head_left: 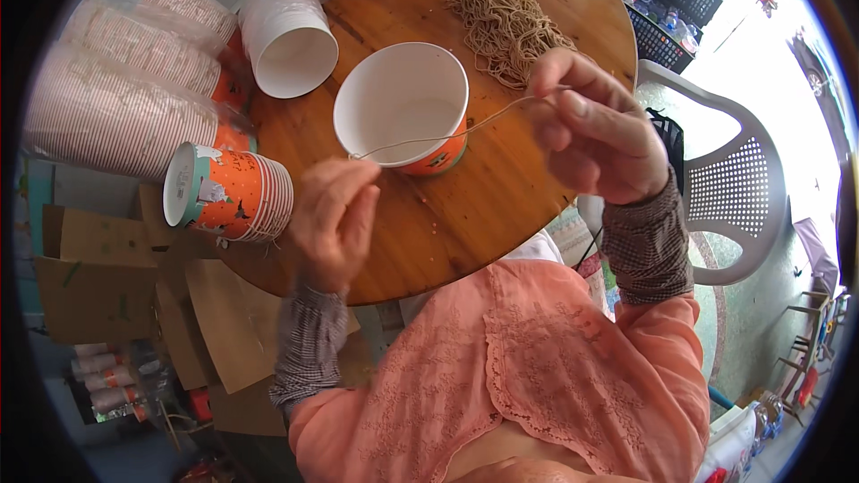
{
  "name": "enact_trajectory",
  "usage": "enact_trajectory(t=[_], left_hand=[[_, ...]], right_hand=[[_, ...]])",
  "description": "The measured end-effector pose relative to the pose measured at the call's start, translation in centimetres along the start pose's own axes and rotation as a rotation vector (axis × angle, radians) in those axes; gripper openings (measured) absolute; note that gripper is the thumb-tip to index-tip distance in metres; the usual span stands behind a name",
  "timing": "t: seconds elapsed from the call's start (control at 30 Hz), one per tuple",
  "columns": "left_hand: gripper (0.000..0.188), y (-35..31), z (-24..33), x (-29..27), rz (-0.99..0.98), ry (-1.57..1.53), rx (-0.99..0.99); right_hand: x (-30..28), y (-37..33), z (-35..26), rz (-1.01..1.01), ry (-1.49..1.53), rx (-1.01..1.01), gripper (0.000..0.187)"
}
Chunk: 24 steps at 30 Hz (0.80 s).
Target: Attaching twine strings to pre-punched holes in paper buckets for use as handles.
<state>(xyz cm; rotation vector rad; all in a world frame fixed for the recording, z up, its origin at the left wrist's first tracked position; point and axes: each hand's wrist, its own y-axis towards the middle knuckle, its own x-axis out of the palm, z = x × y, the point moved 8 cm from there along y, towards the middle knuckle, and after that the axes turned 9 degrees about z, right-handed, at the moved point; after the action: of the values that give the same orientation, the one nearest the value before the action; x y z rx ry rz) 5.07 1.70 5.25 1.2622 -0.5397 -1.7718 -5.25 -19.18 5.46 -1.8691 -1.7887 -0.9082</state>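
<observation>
A thin tan string runs between my two hands, sagging slightly across the mouth of a white-lined orange paper bucket. My left hand, a little blurred, is closed on one end of it just in front of the bucket. Pinched between the thumb and finger of my right hand is the other end, higher and to the right. Whether the string touches the rim I cannot tell. Beyond my right hand lies a tangled heap of tan string. A short stack of orange buckets lies on its side left of my left hand.
All this sits on a round wooden table. Long plastic-wrapped stacks of buckets and a wrapped white bucket stack crowd its left side. Cardboard boxes stand lower left. A pale plastic chair is at the right, black crates behind.
</observation>
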Motion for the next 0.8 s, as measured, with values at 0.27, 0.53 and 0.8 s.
enact_trajectory(t=[0.27,0.53,0.8], left_hand=[[0.040,-3.3,1.6,9.5,-0.026,-1.159,-0.706],[0.022,-5.6,1.0,10.3,-0.292,-1.025,-0.887],[0.007,-2.0,3.1,8.1,-0.312,-0.377,-0.335]], right_hand=[[1.0,1.6,4.3,0.055,0.173,0.063,0.017],[-5.6,-1.3,5.4,0.292,0.065,0.072,0.013],[-2.4,-2.8,6.6,0.225,-0.624,0.078,0.019]])
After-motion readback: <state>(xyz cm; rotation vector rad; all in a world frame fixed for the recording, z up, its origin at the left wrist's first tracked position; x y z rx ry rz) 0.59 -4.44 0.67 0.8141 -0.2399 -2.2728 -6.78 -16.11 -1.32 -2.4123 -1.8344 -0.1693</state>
